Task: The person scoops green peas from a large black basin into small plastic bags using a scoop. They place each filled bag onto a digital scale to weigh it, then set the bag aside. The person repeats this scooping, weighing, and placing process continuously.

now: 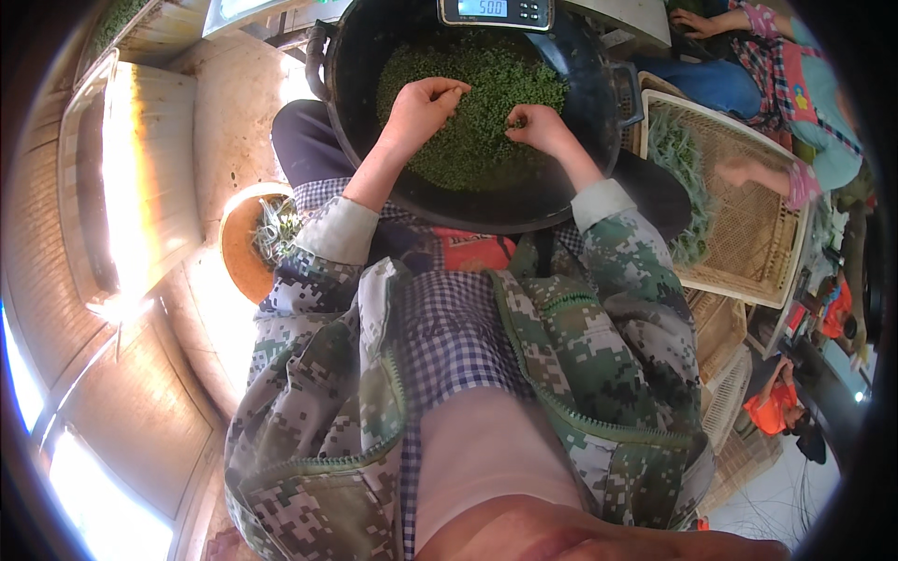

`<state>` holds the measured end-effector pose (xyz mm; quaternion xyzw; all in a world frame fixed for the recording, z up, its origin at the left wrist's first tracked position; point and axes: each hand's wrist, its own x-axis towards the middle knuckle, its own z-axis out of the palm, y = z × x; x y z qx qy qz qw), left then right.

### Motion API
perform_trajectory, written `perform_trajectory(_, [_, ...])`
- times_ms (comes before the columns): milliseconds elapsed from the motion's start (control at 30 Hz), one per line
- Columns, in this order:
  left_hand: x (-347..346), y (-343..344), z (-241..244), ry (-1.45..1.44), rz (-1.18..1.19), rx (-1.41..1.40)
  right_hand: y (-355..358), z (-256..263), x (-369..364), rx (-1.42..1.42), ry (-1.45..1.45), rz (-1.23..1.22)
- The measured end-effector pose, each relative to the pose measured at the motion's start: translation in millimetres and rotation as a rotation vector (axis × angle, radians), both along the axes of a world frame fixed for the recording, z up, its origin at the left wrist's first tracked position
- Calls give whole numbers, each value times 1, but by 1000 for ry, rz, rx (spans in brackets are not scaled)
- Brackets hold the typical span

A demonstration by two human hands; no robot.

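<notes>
A large black basin [589, 151] rests across my lap, with a heap of small green berries or buds [484, 140] inside it. My left hand [426, 105] hovers over the heap's upper middle, thumb and fingertips pinched together. Closer to the heap's right side, my right hand [541, 130] has its fingers curled, and a bit of green shows at the fingertips. Whether either hand grips anything is too small to make out. At the basin's far rim sits a digital scale [515, 12] with a lit display.
An orange tub [242, 242] of netting or plastic bags stands on the floor at left. To the right lies a cream plastic crate [747, 231] with pale green netting [677, 168] in it. A co-worker's arm [761, 175] reaches over that crate. Other people sit farther right.
</notes>
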<state>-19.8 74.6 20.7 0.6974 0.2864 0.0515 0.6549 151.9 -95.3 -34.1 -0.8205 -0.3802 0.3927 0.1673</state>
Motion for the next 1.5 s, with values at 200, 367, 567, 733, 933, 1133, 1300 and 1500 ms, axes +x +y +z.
perform_trajectory(200, [4, -4, -1, -61, -11, -17, -13, 56, 13, 308, 385, -155])
perform_trajectory(367, [5, -7, -1, -76, 9, -34, 15, 101, 39, 626, 316, -192])
perform_trajectory(567, [-1, -7, 11, -21, 1, -47, 115, 137, 42, 742, -697, -346])
perform_trajectory(733, [-6, -10, 15, -15, 9, -53, 116, 123, 51, 851, -799, -306])
perform_trajectory(933, [16, -11, 20, -137, -112, 266, 107, 124, 47, 943, -702, -391])
perform_trajectory(1133, [92, 13, 60, 2, -124, 1058, 119, 128, 54, 827, -879, -291])
perform_trajectory(1300, [125, 29, 49, -23, -110, 1196, 117, 115, 64, 880, -845, -233])
perform_trajectory(1500, [137, 32, 60, 215, -107, 1101, 101, 107, 57, 1130, -730, -358])
